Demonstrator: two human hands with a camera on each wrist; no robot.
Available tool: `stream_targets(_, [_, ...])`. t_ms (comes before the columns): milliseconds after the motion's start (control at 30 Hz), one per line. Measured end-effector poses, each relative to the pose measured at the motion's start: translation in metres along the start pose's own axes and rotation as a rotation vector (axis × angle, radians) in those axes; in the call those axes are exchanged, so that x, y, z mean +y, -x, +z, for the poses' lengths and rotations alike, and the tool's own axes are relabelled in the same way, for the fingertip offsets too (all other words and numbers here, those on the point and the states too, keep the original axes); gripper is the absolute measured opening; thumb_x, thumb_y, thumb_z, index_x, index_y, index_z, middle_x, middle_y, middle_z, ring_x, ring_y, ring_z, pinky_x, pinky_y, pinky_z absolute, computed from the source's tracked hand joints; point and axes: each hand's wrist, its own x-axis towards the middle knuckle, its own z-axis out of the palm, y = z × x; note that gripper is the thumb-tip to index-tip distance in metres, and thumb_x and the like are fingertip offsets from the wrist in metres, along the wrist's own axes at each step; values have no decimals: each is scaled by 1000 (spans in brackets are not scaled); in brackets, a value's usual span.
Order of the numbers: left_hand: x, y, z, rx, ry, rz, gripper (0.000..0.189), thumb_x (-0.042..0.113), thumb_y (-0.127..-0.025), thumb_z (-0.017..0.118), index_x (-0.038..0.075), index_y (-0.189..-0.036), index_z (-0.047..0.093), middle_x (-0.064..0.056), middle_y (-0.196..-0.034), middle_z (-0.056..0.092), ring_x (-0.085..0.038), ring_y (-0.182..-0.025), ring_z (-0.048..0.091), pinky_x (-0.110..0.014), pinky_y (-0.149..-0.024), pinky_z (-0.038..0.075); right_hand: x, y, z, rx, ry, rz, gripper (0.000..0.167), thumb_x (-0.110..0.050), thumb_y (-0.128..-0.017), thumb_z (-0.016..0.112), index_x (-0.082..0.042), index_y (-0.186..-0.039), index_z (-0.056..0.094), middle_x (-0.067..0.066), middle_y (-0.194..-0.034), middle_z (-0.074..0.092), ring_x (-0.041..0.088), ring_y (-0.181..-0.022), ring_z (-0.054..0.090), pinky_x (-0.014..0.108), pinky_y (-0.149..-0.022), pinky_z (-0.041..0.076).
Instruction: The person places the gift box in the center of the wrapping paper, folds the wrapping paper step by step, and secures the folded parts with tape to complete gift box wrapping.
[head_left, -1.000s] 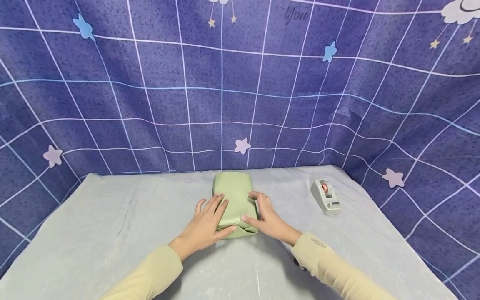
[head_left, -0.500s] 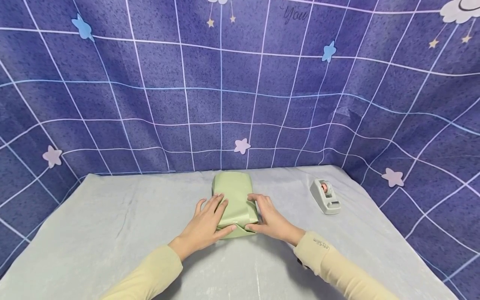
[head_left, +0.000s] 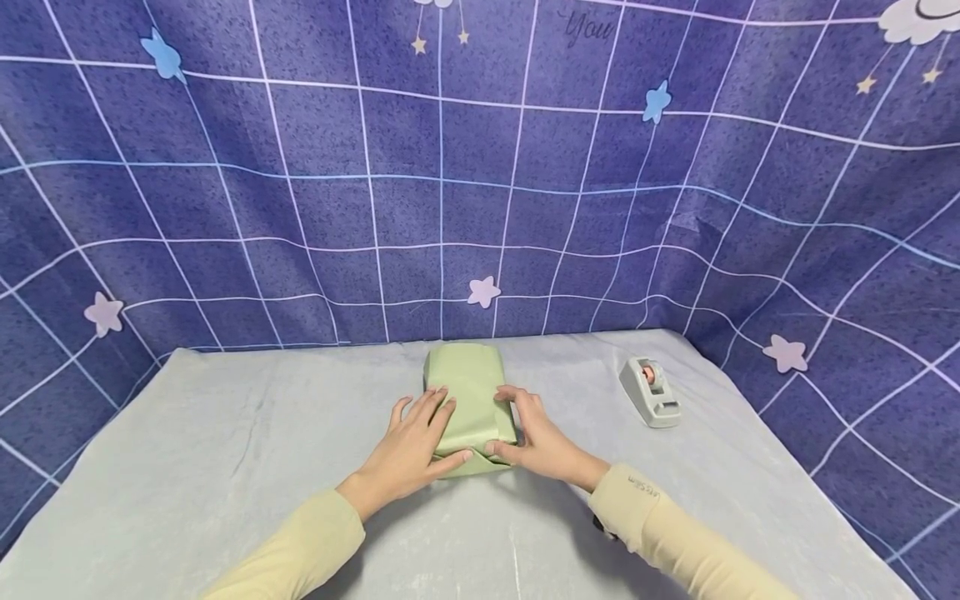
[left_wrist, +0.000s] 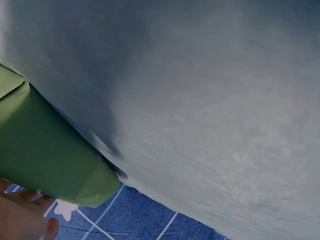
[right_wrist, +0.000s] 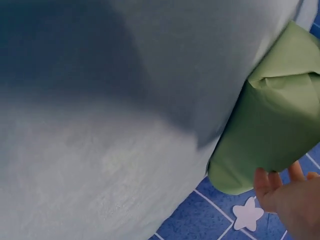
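A package wrapped in light green paper (head_left: 468,379) lies on the cloth-covered table, its folded end towards me. My left hand (head_left: 405,450) rests along its left side, fingers spread over the top and the thumb at the near edge. At the right side my right hand (head_left: 543,442) grips the package, fingers curved over the side and thumb on the near right corner. In the left wrist view the package's green side (left_wrist: 55,150) shows above part of the hand (left_wrist: 25,215). The right wrist view shows fingertips (right_wrist: 262,182) against the paper and a creased fold (right_wrist: 280,77).
A pale grey tape dispenser (head_left: 651,393) with a reddish core stands on the right of the table. Pale grey cloth (head_left: 225,467) covers the tabletop. Behind and to the right hangs a blue curtain (head_left: 480,208) with a grid and stars.
My right thumb has moved down from the package top to its near right corner, and the right wrist has shifted slightly right. My left hand stays in place.
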Motion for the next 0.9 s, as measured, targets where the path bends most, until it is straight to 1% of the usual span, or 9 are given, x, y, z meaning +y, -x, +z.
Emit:
stream_targets(67, [0, 0, 0, 5, 4, 6, 77, 64, -85, 43, 8, -137, 40, -15, -144, 36, -31, -134, 31, -54, -105, 19, 1, 0, -1, -7, -24, 23, 72, -27, -80, 70, -1, -134, 31, 10, -131, 42, 25, -117, 36, 44, -100, 34])
stream_targets(133, [0, 0, 0, 6, 9, 12, 76, 64, -85, 43, 11, -139, 37, -15, -144, 35, -32, -134, 31, -54, -105, 19, 2, -1, -2, -10, -23, 21, 73, -28, -80, 70, -1, -135, 31, 9, -130, 43, 25, -116, 36, 44, -100, 34])
stream_targets(267, [0, 1, -1, -6, -1, 30, 71, 64, -85, 42, 22, -142, 34, -16, -145, 33, -33, -135, 30, -56, -105, 20, 2, -2, -3, -15, -9, 17, 76, -26, -77, 73, -1, -135, 31, 10, -130, 44, 24, -115, 36, 43, -100, 34])
stream_targets(333, [0, 1, -1, -16, -4, 34, 68, 63, -86, 41, 25, -142, 34, -16, -146, 31, -34, -135, 29, -56, -105, 20, 1, -2, -3, -17, -18, 18, 77, -24, -76, 74, 0, -134, 31, 11, -130, 44, 25, -116, 36, 44, -100, 34])
stream_targets(567, [-1, 2, 1, -28, -3, 43, 64, 63, -87, 39, 31, -142, 33, -18, -147, 28, -35, -136, 27, -57, -104, 21, 0, -2, -4, -11, -58, 39, 64, -25, -87, 62, -1, -136, 29, 12, -131, 42, 24, -118, 37, 44, -94, 39])
stream_targets(633, [-1, 2, 1, -30, -7, 48, 62, 63, -87, 39, 34, -141, 33, -19, -147, 28, -35, -136, 27, -57, -103, 22, -1, -2, -4, -6, -69, 58, 66, -26, -86, 63, 0, -136, 29, 13, -132, 41, 25, -120, 36, 45, -96, 38])
stream_targets(733, [-1, 2, 1, -30, -13, 59, 61, 63, -87, 40, 36, -141, 32, -20, -147, 28, -37, -135, 28, -58, -102, 24, -2, -3, -3, -11, -82, 83, 74, -26, -82, 68, 1, -137, 27, 16, -133, 36, 28, -124, 34, 47, -99, 37])
stream_targets(900, [-1, 3, 0, -38, -13, 64, 63, 64, -86, 39, 35, -142, 30, -21, -147, 27, -37, -135, 27, -58, -102, 24, -4, -4, -2, -15, -105, 97, 84, -25, -76, 73, 2, -139, 23, 20, -137, 32, 32, -124, 34, 50, -96, 38])
